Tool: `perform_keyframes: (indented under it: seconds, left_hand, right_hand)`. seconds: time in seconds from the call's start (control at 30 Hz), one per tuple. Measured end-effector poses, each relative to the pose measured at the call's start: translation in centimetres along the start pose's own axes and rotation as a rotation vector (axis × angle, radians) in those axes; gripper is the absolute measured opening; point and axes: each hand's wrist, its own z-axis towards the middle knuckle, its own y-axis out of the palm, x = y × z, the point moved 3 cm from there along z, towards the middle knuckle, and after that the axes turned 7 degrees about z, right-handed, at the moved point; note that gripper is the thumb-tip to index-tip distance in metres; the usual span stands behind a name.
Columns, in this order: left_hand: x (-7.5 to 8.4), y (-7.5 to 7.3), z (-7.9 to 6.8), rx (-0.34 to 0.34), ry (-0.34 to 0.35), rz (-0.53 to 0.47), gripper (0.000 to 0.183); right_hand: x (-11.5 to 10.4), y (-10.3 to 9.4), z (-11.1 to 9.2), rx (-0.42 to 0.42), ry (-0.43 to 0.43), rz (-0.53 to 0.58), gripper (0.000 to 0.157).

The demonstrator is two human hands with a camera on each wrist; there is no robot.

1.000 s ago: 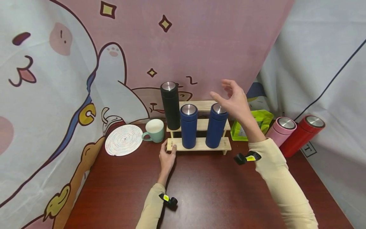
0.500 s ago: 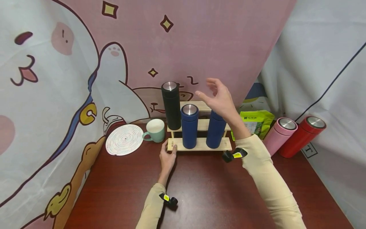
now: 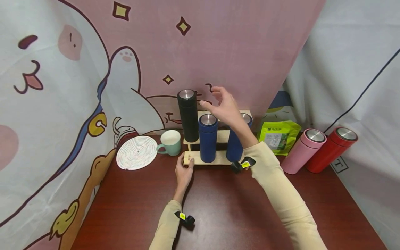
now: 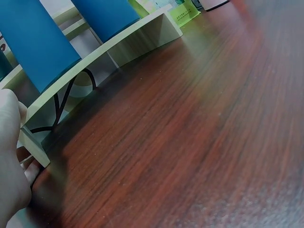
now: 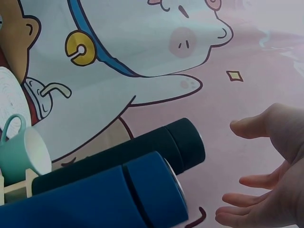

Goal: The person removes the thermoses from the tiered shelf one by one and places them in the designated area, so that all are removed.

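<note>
A tiered wooden rack (image 3: pixel 222 158) stands on the table. My left hand (image 3: pixel 184 173) grips the left end of its front step, thumb on top. In the left wrist view the other fingers wrap around the end leg. Two blue thermos flasks (image 3: pixel 208 142) stand upright on the front step, the right one partly hidden by my right forearm. A black thermos flask (image 3: pixel 189 119) stands upright on a higher step at the left. My right hand (image 3: pixel 224 107) hovers just right of the black flask's top, fingers spread and thumb apart, with nothing between them.
Left of the rack are a green mug (image 3: pixel 172 149) and a round woven mat (image 3: pixel 134 156). To the right stand a bright green pouch (image 3: pixel 289 128), a pink thermos flask (image 3: pixel 301 154) and a red thermos flask (image 3: pixel 329 151). A printed cloth (image 3: pixel 243 45) hangs close behind.
My right hand has moved left across the rack, from above the right blue flask toward the black flask. My left hand keeps its grip on the rack.
</note>
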Motion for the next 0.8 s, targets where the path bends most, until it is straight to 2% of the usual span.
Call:
perform_keyframes:
  seconds: [0.27, 0.5, 0.8]
  left_hand:
    - [0.0, -0.1, 0.0, -0.002, 0.008, -0.004, 0.055]
    - [0.0, -0.1, 0.0, 0.009, 0.012, -0.008, 0.054]
    - [0.1, 0.0, 0.0, 0.01, 0.017, -0.015, 0.054]
  right_hand:
    - [-0.3, 2.1, 1.1, -0.038, -0.019, 0.025, 0.077]
    - [-0.6, 3.7, 2.1, -0.047, -0.015, -0.026, 0.078]
    - [-0.5, 5.2, 3.4, -0.049, -0.02, -0.035, 0.081]
